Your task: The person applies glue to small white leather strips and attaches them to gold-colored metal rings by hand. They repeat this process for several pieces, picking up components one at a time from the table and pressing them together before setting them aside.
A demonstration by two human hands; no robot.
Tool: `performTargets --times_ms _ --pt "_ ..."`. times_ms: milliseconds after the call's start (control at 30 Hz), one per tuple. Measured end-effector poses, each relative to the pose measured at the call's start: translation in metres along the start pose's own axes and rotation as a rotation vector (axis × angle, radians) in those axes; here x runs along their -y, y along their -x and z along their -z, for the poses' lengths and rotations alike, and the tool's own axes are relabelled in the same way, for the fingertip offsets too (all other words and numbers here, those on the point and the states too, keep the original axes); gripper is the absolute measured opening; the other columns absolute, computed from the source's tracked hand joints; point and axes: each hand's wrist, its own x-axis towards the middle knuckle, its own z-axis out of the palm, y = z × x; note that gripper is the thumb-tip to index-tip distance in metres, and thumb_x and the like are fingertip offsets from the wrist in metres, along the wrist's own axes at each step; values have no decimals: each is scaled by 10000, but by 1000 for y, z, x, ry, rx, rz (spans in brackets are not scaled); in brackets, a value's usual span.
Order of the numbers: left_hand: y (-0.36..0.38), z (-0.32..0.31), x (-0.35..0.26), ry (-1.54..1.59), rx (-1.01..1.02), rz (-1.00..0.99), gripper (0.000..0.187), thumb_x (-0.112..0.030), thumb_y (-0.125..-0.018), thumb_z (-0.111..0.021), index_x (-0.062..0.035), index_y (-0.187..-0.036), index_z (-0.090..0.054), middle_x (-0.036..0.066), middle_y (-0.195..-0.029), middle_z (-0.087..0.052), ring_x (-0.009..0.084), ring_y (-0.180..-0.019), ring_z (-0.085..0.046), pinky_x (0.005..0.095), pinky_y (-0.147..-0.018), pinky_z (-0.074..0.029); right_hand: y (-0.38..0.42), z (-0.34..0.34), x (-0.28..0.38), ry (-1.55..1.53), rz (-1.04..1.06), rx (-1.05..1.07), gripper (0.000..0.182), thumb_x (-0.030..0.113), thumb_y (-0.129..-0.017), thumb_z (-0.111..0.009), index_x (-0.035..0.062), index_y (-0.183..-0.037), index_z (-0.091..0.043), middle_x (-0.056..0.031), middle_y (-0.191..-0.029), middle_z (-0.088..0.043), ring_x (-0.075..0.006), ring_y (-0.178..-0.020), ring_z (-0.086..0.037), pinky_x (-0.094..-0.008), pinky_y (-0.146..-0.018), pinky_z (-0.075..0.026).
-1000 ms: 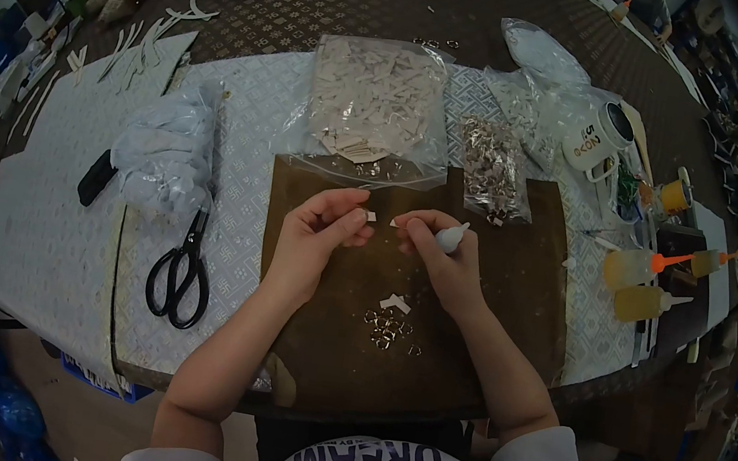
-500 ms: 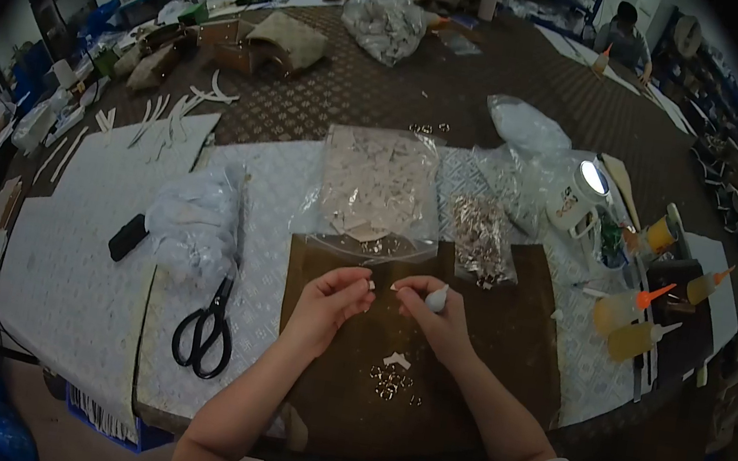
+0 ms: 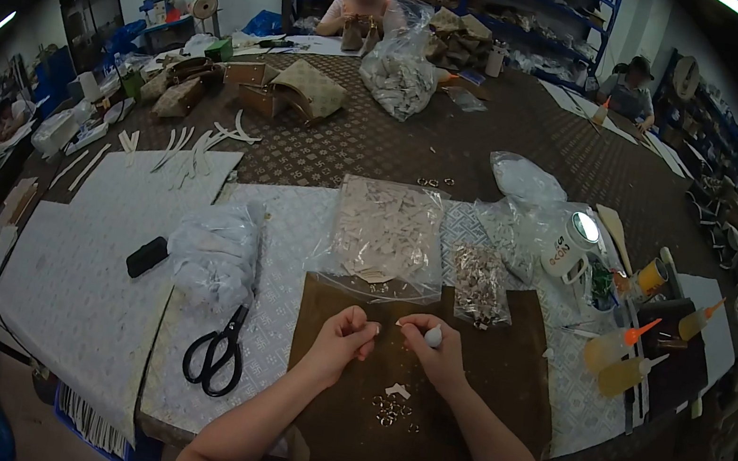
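Note:
Over the brown mat (image 3: 499,384), my left hand (image 3: 347,342) is closed in a pinch, with a small pale piece barely showing at its fingertips. Facing it a short gap away, my right hand (image 3: 438,355) is also closed. A white object with a rounded, tapering end (image 3: 434,337) sticks up from my right fist; the rest of it is hidden. A tiny pale bit shows at my right fingertips, too small to name. Below the hands lie several small metal rings (image 3: 392,410) and a folded white piece (image 3: 397,390).
Behind the mat lie a bag of pale pieces (image 3: 388,229) and a bag of metal parts (image 3: 478,285). Black scissors (image 3: 214,360) and a bundle in clear plastic (image 3: 215,250) are at left. A mug (image 3: 568,251) and glue bottles (image 3: 614,348) stand right. Two people sit across the table.
The view has tilted up, so everything sits lower in the picture. My left hand has turned slightly, and its small white piece shows less. Both hands stay pinched close together.

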Motion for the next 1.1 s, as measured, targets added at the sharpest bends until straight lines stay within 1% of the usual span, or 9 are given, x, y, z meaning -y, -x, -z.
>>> performTargets --times_ms 167,233,333,500,600,700,833,1000,1100 --pt "3 -13 -12 -144 -128 -18 85 -77 -877 -604 -92 -920 -532 14 -816 -609 74 -643 -556 198 -571 -434 1 -3 3 29 67 -17 129 96 -862 -618 9 -952 -648 5 -765 -620 -42 -678 -547 -189 -603 -436" --pt "4 -18 -16 -168 -180 -11 150 -89 -869 -623 -67 -1011 -581 12 -827 -623 71 -684 -578 198 -609 -457 1 -2 7 10 38 -10 128 95 -862 -621 7 -951 -649 3 -771 -623 -44 -683 -549 -190 -607 -437" --pt "-1 -11 -9 -123 -149 -54 223 -94 -863 -633 -34 -1076 -606 21 -869 -640 86 -754 -602 206 -687 -482 6 -1 10 -6 -2 9 133 96 -866 -618 2 -956 -645 -1 -786 -626 -45 -692 -553 -190 -616 -443" --pt "-1 -9 -3 -81 -121 -30 191 -90 -862 -636 -20 -1039 -620 24 -876 -641 92 -785 -604 217 -734 -490 3 -3 4 8 61 39 142 100 -874 -607 -6 -965 -636 -3 -797 -621 -45 -688 -555 -191 -625 -452" --pt "-1 -13 -1 -62 -101 -26 194 -88 -860 -638 -14 -1038 -620 25 -881 -642 94 -789 -605 218 -735 -491 3 -5 -1 31 127 -9 135 91 -859 -624 5 -960 -649 1 -779 -633 -36 -694 -546 -186 -610 -436" --pt "2 -13 0 -87 -86 -15 197 -90 -859 -639 -19 -1042 -616 22 -883 -640 94 -788 -604 218 -731 -492 5 -4 8 -13 36 -6 134 86 -860 -619 8 -964 -651 1 -779 -632 -33 -691 -543 -183 -600 -433" --pt "3 -15 -4 -138 -69 -25 183 -90 -868 -627 -39 -1040 -592 9 -882 -623 89 -771 -599 217 -719 -491 4 -4 8 -28 20 -49 132 81 -860 -615 12 -966 -652 10 -763 -623 -31 -675 -539 -182 -590 -431" --pt "3 -15 -4 -139 -76 -13 98 -73 -879 -604 -78 -952 -538 2 -890 -597 84 -743 -587 222 -689 -489 1 -5 3 -27 82 -58 128 75 -859 -612 15 -965 -652 16 -744 -614 -34 -652 -537 -185 -583 -431" --pt "4 -14 -2 -133 -104 -19 119 -60 -876 -603 -91 -871 -489 16 -894 -593 84 -735 -582 227 -675 -488 0 -3 4 -31 19 -49 120 68 -859 -610 15 -959 -652 15 -744 -613 -33 -657 -535 -185 -585 -429"
